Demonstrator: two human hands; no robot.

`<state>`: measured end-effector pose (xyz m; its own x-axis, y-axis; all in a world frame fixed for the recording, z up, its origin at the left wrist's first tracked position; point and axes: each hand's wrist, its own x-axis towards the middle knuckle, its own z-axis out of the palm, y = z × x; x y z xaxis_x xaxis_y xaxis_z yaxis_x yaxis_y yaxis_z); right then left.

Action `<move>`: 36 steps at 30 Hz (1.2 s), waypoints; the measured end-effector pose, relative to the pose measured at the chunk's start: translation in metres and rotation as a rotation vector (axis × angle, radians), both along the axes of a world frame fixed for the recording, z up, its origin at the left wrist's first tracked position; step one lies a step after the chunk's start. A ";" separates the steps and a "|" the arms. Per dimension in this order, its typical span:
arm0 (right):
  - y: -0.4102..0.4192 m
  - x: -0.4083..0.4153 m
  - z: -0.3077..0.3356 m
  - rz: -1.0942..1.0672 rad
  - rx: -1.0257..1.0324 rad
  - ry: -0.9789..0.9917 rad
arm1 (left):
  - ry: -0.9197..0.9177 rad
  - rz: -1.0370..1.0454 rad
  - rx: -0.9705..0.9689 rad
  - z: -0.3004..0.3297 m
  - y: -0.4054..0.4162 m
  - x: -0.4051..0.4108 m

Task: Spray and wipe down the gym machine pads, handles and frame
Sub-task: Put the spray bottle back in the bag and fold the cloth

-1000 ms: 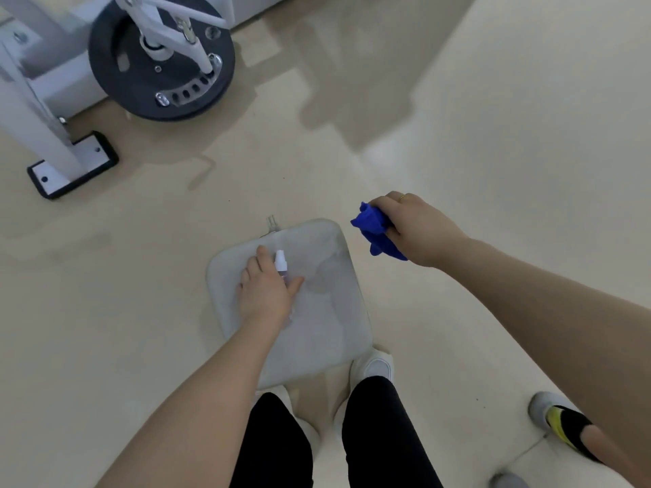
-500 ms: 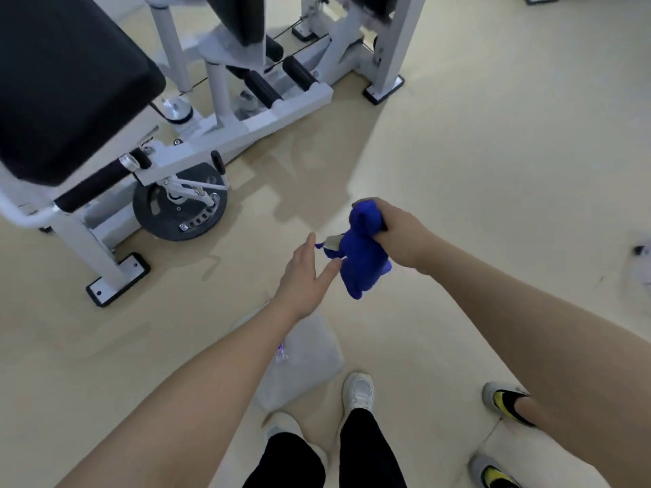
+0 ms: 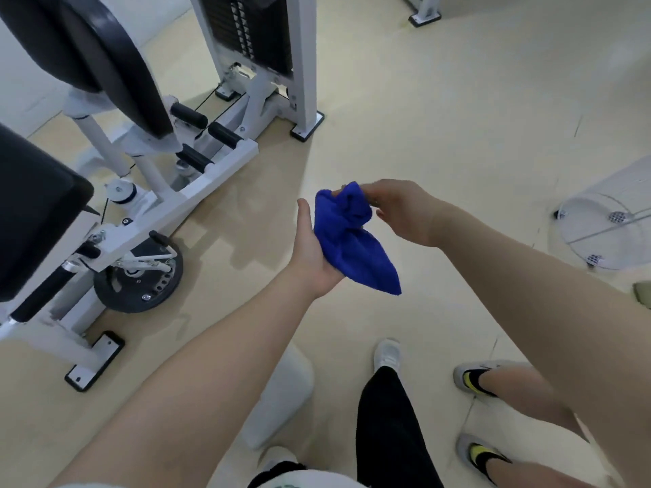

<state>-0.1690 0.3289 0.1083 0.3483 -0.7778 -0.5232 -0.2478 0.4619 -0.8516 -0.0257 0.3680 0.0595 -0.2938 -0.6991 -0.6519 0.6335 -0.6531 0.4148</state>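
Observation:
A crumpled blue cloth hangs between both hands in the middle of the view. My left hand lies palm up under it with fingers around its lower part. My right hand pinches the cloth's top from the right. The white-framed gym machine stands at the left, with black pads, short black roller handles, a round weight plate and a weight stack behind. No spray bottle is visible.
A grey cushion-like pad lies on the floor under my left forearm, by my white shoes. Another person's feet in grey-yellow shoes stand at the lower right. A clear round basket sits at the right edge.
My head has risen from the floor pad, bringing the machine into view. My left hand left the small spray bottle on the pad and came up under the blue cloth.

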 end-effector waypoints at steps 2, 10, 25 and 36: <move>-0.016 -0.024 -0.003 -0.005 0.128 -0.044 | 0.036 -0.008 -0.036 0.011 -0.018 -0.019; -0.121 -0.160 0.026 0.009 -0.151 0.180 | -0.163 -0.189 -0.120 0.049 -0.149 -0.160; -0.316 -0.324 0.027 -0.199 -0.450 0.667 | -0.584 -0.694 -0.548 0.068 -0.430 -0.341; -0.383 -0.510 0.030 -0.430 -0.334 0.760 | -0.507 -0.910 -0.431 0.079 -0.507 -0.567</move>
<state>-0.6795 -0.0543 0.1378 -0.3486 -0.9114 -0.2188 -0.6575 0.4042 -0.6359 -0.5925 -0.1391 0.1382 -0.5791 -0.5558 -0.5964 -0.3108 -0.5259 0.7918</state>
